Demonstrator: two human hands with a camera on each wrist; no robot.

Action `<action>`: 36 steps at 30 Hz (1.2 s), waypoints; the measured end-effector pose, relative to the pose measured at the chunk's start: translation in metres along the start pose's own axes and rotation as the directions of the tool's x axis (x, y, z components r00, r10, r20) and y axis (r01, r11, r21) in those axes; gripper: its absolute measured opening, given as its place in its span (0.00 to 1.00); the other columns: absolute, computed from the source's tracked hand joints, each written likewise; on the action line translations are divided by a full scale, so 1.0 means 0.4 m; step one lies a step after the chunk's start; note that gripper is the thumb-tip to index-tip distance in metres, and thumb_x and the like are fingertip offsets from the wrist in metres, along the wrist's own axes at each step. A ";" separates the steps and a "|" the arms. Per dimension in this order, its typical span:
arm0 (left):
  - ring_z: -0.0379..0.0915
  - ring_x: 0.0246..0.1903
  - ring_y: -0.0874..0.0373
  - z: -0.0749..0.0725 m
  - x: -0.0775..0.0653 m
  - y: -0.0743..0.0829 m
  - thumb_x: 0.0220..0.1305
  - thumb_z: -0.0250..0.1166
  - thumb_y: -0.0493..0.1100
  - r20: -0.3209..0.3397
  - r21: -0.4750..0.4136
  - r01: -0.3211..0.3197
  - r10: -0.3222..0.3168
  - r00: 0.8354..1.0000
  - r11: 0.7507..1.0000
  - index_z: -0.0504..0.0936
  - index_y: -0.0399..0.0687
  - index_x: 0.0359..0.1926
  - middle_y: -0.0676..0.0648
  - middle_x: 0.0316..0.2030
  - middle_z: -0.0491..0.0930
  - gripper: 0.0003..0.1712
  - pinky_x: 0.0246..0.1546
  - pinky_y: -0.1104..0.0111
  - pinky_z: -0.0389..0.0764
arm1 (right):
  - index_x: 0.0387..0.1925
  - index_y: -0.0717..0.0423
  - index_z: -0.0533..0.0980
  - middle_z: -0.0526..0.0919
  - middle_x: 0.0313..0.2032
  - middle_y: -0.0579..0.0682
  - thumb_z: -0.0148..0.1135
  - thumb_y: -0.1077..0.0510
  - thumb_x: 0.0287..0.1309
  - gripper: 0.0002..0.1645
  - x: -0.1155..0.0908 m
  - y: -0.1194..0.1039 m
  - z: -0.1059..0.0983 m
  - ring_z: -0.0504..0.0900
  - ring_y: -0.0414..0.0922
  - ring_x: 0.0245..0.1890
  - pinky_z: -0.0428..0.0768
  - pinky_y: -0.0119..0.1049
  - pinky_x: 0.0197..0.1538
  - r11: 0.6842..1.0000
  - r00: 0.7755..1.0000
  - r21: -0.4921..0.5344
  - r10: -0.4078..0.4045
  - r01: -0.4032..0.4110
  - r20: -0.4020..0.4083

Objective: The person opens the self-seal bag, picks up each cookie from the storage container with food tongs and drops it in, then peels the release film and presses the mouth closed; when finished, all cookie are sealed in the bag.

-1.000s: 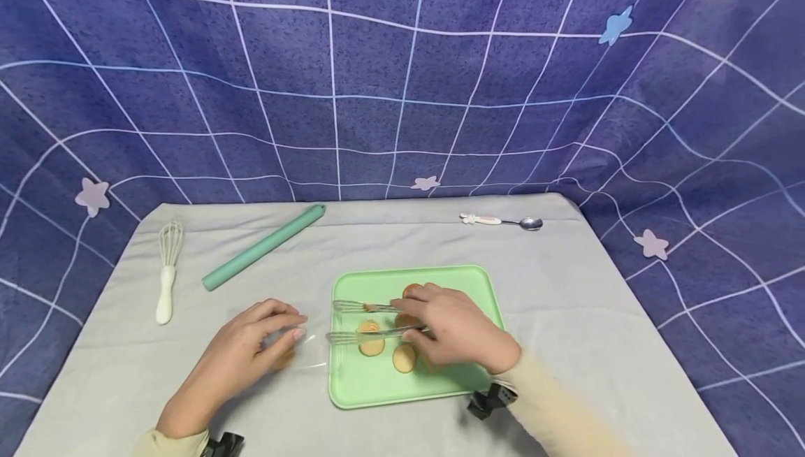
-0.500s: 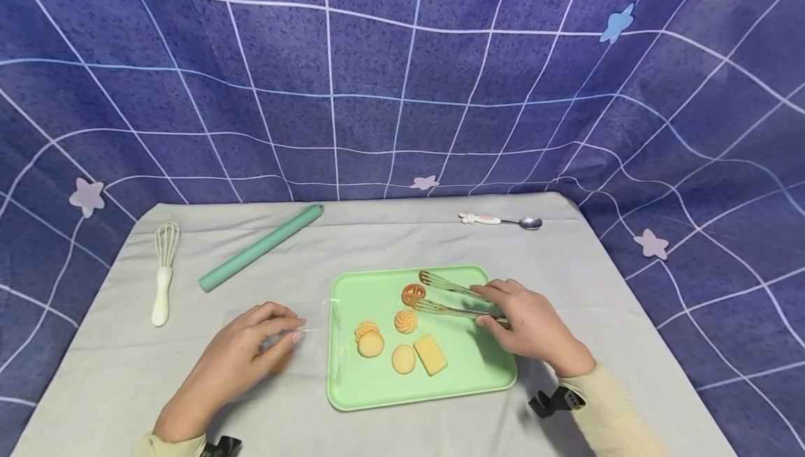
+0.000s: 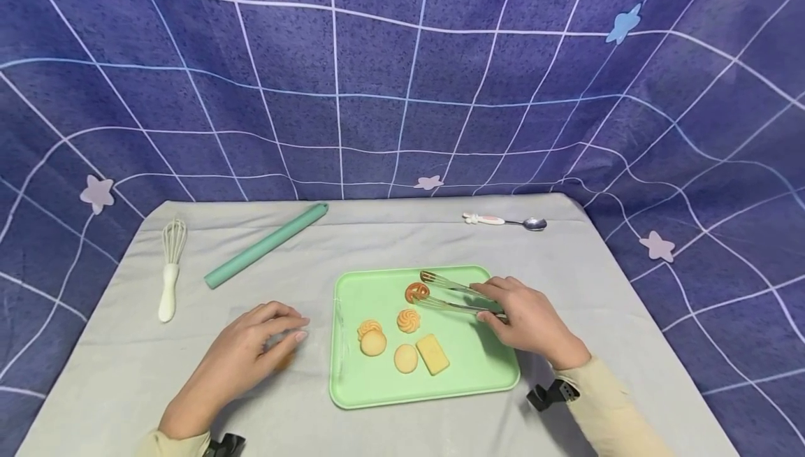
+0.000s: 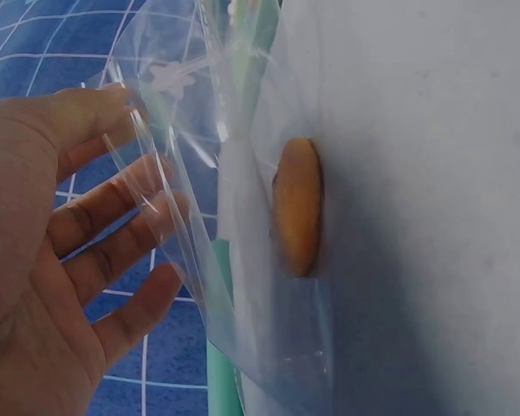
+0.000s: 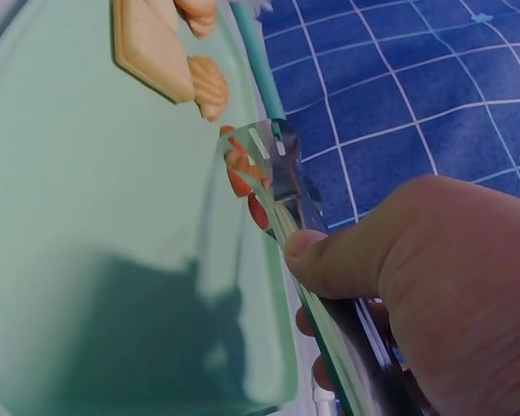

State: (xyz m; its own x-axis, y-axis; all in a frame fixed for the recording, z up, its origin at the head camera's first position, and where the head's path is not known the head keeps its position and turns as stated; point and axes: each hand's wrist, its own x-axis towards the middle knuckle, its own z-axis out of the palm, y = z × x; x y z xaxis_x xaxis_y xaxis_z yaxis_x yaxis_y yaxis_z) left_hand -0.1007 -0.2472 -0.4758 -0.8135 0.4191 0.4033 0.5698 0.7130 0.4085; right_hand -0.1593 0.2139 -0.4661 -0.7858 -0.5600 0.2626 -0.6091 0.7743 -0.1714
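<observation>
My left hand (image 3: 242,352) holds a clear plastic bag (image 4: 269,329) by its edge, left of the green tray (image 3: 371,393). A browned cookie (image 4: 299,208) lies inside the bag. My right hand (image 3: 531,321) grips metal tongs (image 3: 459,307) above the tray's right side, thumb on one arm. The slotted tong ends are spread apart at a reddish-brown pretzel-shaped cookie (image 3: 413,289), one end overlapping it in the head view. Nearby on the tray sit a swirled cookie (image 3: 409,321), a rectangular biscuit (image 3: 432,354) and a round cookie (image 3: 405,358).
Another round cookie (image 3: 373,343) overlaps a second swirled one (image 3: 368,328) at the tray's left. Behind the hands lie a whisk (image 3: 170,268), a green rolling pin (image 3: 267,245) and a spoon (image 3: 506,221). A patterned blue cloth (image 3: 402,107) hangs at the table's back.
My right hand has carried the tongs from the tray's left side to the right, their tips now around the pretzel-shaped cookie. The left hand has stayed in nearly the same place.
</observation>
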 end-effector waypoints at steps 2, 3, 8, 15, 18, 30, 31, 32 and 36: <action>0.71 0.44 0.64 0.001 0.002 0.001 0.61 0.65 0.49 -0.001 0.001 -0.001 0.001 1.000 1.000 0.83 0.64 0.46 0.61 0.44 0.74 0.11 0.43 0.65 0.71 | 0.56 0.44 0.75 0.77 0.49 0.44 0.67 0.45 0.52 0.28 -0.002 0.000 0.001 0.76 0.43 0.47 0.78 0.44 0.39 1.000 1.000 -0.005 0.010 -0.010 0.001; 0.71 0.43 0.64 0.002 0.002 0.001 0.61 0.65 0.49 -0.003 0.001 -0.001 0.001 1.000 1.000 0.83 0.64 0.46 0.62 0.44 0.74 0.11 0.43 0.65 0.71 | 0.56 0.43 0.76 0.77 0.49 0.44 0.66 0.45 0.52 0.28 -0.003 -0.001 0.000 0.76 0.42 0.47 0.78 0.44 0.38 1.000 1.000 -0.009 0.017 -0.017 0.002; 0.71 0.44 0.63 0.004 0.002 0.001 0.60 0.65 0.50 -0.007 0.008 0.000 0.000 1.000 1.000 0.83 0.65 0.45 0.62 0.43 0.74 0.11 0.43 0.63 0.72 | 0.54 0.41 0.77 0.79 0.46 0.42 0.64 0.43 0.54 0.25 -0.009 -0.012 -0.006 0.77 0.41 0.45 0.79 0.44 0.35 0.999 0.999 -0.021 0.036 -0.036 0.012; 0.71 0.42 0.64 0.004 0.000 0.003 0.59 0.67 0.49 -0.015 0.017 -0.004 0.005 1.000 1.000 0.83 0.63 0.44 0.62 0.43 0.75 0.11 0.41 0.62 0.73 | 0.53 0.41 0.78 0.79 0.44 0.39 0.66 0.44 0.52 0.25 -0.014 -0.014 -0.019 0.77 0.39 0.43 0.79 0.42 0.34 1.000 1.000 -0.024 0.021 -0.020 0.013; 0.71 0.42 0.65 0.002 0.000 0.005 0.59 0.66 0.50 -0.011 0.018 0.000 0.000 1.000 1.000 0.83 0.64 0.45 0.62 0.43 0.74 0.11 0.40 0.63 0.74 | 0.54 0.41 0.78 0.79 0.44 0.39 0.66 0.44 0.52 0.25 -0.015 -0.011 -0.019 0.77 0.39 0.43 0.78 0.41 0.33 1.000 1.000 -0.019 0.009 -0.009 0.004; 0.71 0.43 0.65 0.000 -0.005 0.006 0.60 0.66 0.49 -0.006 0.017 0.002 -0.002 1.000 1.000 0.83 0.66 0.45 0.62 0.43 0.74 0.11 0.40 0.62 0.73 | 0.55 0.42 0.77 0.78 0.47 0.40 0.67 0.44 0.51 0.27 0.005 -0.005 0.009 0.77 0.39 0.42 0.78 0.41 0.31 1.000 1.000 0.000 -0.006 0.006 -0.021; 0.71 0.43 0.65 0.000 -0.006 0.005 0.60 0.66 0.49 -0.007 0.018 0.003 -0.002 1.000 1.000 0.83 0.66 0.45 0.62 0.43 0.74 0.11 0.40 0.62 0.73 | 0.55 0.42 0.77 0.78 0.46 0.40 0.67 0.44 0.52 0.27 0.007 -0.005 0.011 0.77 0.39 0.42 0.78 0.41 0.31 1.000 1.000 0.003 -0.010 0.010 -0.022; 0.71 0.43 0.65 0.000 -0.006 0.005 0.60 0.66 0.49 -0.007 0.018 0.002 -0.001 1.000 1.000 0.83 0.66 0.45 0.62 0.43 0.74 0.11 0.41 0.62 0.73 | 0.55 0.42 0.77 0.78 0.46 0.40 0.67 0.45 0.52 0.27 0.008 -0.005 0.014 0.77 0.39 0.42 0.78 0.42 0.31 1.000 1.000 0.006 -0.014 0.014 -0.024; 0.71 0.43 0.64 0.000 -0.006 0.003 0.60 0.66 0.48 -0.009 0.021 -0.006 0.006 1.000 1.000 0.83 0.66 0.45 0.62 0.43 0.74 0.11 0.41 0.61 0.72 | 0.56 0.42 0.76 0.77 0.46 0.40 0.66 0.45 0.53 0.27 0.013 -0.004 0.020 0.77 0.39 0.41 0.78 0.42 0.31 0.999 0.999 0.018 -0.029 0.029 -0.023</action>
State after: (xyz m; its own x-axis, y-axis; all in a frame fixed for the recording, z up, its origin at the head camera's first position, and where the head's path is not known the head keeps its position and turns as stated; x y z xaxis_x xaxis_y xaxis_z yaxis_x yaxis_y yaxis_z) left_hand -0.0979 -0.2476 -0.4763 -0.8089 0.4185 0.4129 0.5721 0.7223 0.3886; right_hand -0.1634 0.2074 -0.4719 -0.7653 -0.5749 0.2895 -0.6336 0.7522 -0.1809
